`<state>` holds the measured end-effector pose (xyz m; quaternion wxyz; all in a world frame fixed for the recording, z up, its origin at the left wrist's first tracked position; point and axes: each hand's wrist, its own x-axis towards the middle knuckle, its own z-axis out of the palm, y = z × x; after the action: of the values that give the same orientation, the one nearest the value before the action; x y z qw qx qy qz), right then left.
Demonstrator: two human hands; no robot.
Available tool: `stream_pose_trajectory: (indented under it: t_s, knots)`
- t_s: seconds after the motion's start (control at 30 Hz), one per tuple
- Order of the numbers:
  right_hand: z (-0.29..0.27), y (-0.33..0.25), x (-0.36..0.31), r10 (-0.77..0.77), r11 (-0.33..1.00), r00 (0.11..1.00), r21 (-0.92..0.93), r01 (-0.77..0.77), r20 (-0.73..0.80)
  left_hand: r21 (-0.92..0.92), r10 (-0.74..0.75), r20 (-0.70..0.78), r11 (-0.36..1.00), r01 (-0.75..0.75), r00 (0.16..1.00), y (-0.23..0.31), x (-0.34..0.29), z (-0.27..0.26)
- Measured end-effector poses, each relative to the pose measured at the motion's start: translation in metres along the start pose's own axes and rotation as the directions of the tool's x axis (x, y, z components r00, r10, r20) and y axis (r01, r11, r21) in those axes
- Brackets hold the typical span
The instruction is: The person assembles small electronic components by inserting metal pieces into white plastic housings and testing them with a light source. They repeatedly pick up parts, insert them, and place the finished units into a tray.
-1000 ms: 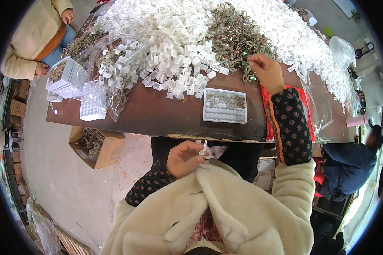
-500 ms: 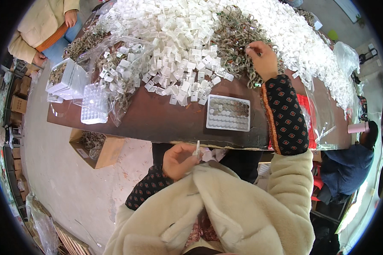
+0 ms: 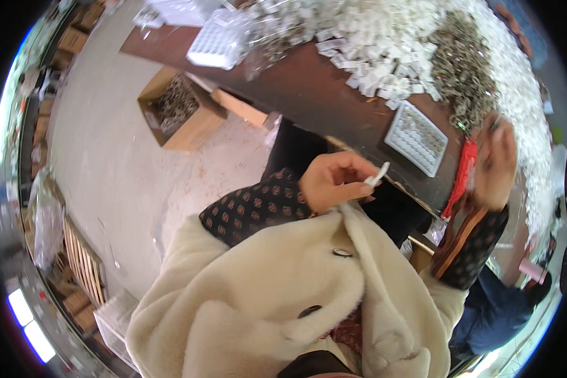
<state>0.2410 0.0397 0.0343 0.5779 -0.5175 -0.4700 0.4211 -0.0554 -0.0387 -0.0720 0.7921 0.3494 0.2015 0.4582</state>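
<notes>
My left hand [image 3: 337,181] is closed in a pinch on a small white plastic piece [image 3: 377,176], held in front of my coat near the table edge. My right hand [image 3: 498,164] is raised over the table's right side, beside a red plastic strip [image 3: 462,179]. It is smeared by motion, and whether it holds anything does not show. Between the hands lies a white tray [image 3: 417,138] with rows of round cells. Beyond it spread a heap of white plastic pieces [image 3: 384,47] and a heap of tangled brownish-grey small parts [image 3: 462,66].
A cardboard box [image 3: 192,126] with brownish parts inside stands on the floor at left. Another white celled tray [image 3: 215,39] lies at the table's far left, by a clear bag. A person in dark blue [image 3: 494,315] is at lower right, near a pink cylinder [image 3: 532,269].
The view has swung round to the left. My right hand has drawn back from the brownish-grey heap towards me. My left hand still pinches a small white piece.
</notes>
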Motion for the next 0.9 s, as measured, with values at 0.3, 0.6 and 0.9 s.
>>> stream_pose_trajectory:
  t_s: [0.3, 0.6, 0.9]
  knots:
    - [0.088, 0.031, -0.141, -0.106, 0.914, 0.971, -0.362, 0.180, 0.215, 0.005, -0.043, -0.036, 0.999, 0.043, 0.998, 0.010, -0.005, 0.022]
    - [0.094, 0.024, -0.149, -0.279, 0.849, 0.940, -0.406, 0.337, 0.197, -0.112, 0.034, -0.102, 0.993, -0.046, 0.994, -0.008, -0.014, 0.010]
    - [0.103, 0.014, -0.158, -0.108, 0.965, 0.976, -0.216, 0.148, 0.188, -0.051, 0.180, -0.107, 0.981, -0.186, 0.978, -0.001, -0.016, 0.017]
